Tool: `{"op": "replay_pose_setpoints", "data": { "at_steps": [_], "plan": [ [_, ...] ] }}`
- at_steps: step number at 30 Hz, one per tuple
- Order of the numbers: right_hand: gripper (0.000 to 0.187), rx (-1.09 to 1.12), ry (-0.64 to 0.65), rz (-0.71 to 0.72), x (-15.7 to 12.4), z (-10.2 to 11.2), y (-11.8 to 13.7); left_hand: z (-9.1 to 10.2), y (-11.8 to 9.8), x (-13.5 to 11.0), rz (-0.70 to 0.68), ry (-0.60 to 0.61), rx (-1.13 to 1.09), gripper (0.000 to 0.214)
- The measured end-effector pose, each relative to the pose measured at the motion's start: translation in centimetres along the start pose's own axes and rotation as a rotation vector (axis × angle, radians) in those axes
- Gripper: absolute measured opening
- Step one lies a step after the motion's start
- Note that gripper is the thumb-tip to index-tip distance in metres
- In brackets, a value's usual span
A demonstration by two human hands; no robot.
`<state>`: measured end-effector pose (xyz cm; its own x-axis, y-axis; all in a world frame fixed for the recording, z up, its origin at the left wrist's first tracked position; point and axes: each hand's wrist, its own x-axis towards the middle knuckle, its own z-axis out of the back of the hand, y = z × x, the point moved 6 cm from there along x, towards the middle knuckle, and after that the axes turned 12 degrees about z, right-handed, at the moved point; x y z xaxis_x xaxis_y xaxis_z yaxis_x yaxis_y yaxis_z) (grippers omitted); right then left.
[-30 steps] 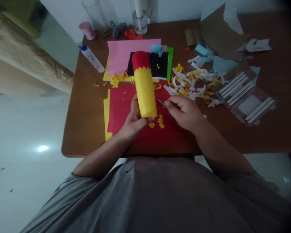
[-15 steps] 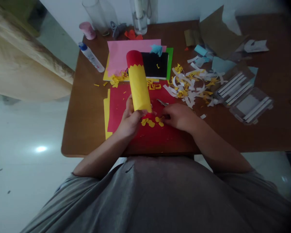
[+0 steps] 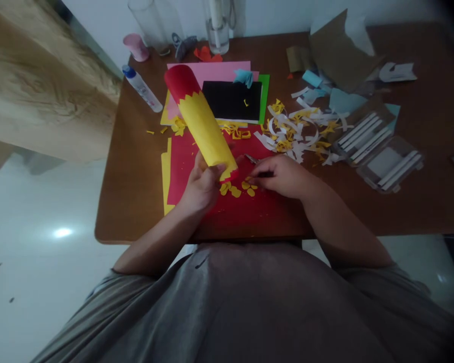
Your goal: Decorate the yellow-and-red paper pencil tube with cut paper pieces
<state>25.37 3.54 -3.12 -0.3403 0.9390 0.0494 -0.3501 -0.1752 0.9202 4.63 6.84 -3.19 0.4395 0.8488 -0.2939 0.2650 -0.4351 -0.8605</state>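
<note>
My left hand (image 3: 203, 186) is wrapped around the lower end of a paper tube (image 3: 204, 128), yellow with a red zigzag-edged top and a red lower rim. The tube leans up and to the left. My right hand (image 3: 280, 175) is closed with thumb and fingers together, just above several small yellow paper cutouts (image 3: 235, 191); whether it pinches one of them I cannot make out. Under both hands lies a red paper sheet (image 3: 249, 217). A pair of scissors (image 3: 250, 158), partly covered, rests beside my right hand.
A glue bottle (image 3: 143, 89) lies at the left. Behind are pink paper (image 3: 227, 70) and a black sheet (image 3: 230, 101). White and yellow scraps (image 3: 298, 126) and an open marker case (image 3: 393, 161) lie to the right. Glass vases (image 3: 217, 35) stand at the back.
The tube's red top has tilted further left, showing more of its red lower rim. My right hand has shifted slightly, staying over the yellow cutouts.
</note>
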Motion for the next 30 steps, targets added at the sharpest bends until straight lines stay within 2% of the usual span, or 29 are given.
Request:
{"op": "replay_pose_setpoints", "data": {
  "at_steps": [4, 8, 11, 13, 15, 18, 20, 23, 26, 30],
  "plan": [
    [0.031, 0.402, -0.15, -0.101, -0.5, 0.4, 0.7, 0.0, -0.1, -0.1, -0.013, -0.002, 0.003, 0.08],
    [0.039, 0.578, -0.16, -0.129, -0.7, 0.4, 1.7, 0.2, -0.1, -0.1, -0.013, -0.022, 0.01, 0.073],
    [0.04, 0.575, -0.146, -0.097, -0.7, 0.3, 1.8, 0.6, -0.2, -0.2, -0.01, -0.074, 0.049, 0.052],
    [0.038, 0.495, -0.17, -0.074, -0.6, 0.4, 1.6, 0.7, -0.2, -0.3, 0.007, -0.102, 0.09, 0.043],
    [0.033, 0.331, -0.259, -0.017, -0.6, 0.9, 1.6, 0.8, -0.2, -0.4, 0.037, -0.115, 0.117, 0.042],
    [0.017, 0.066, -0.437, 0.148, -0.8, 1.6, 3.0, 0.7, 0.3, -0.5, 0.112, -0.107, 0.078, 0.044],
    [0.011, 0.007, -0.48, 0.248, -1.1, 1.4, 4.2, 0.6, 0.7, -0.4, 0.148, -0.077, 0.025, 0.048],
    [0.012, 0.129, -0.467, 0.301, -1.2, 0.5, 5.0, 0.3, 1.1, -0.3, 0.165, 0.006, -0.016, 0.052],
    [0.012, 0.314, -0.459, 0.22, -1.0, -0.2, 4.2, 0.2, 1.2, -0.1, 0.168, 0.088, -0.005, 0.059],
    [0.014, 0.536, -0.414, 0.067, -0.7, -0.8, 2.6, 1.0, 1.3, 0.3, 0.142, 0.061, 0.045, 0.074]
  ]
}}
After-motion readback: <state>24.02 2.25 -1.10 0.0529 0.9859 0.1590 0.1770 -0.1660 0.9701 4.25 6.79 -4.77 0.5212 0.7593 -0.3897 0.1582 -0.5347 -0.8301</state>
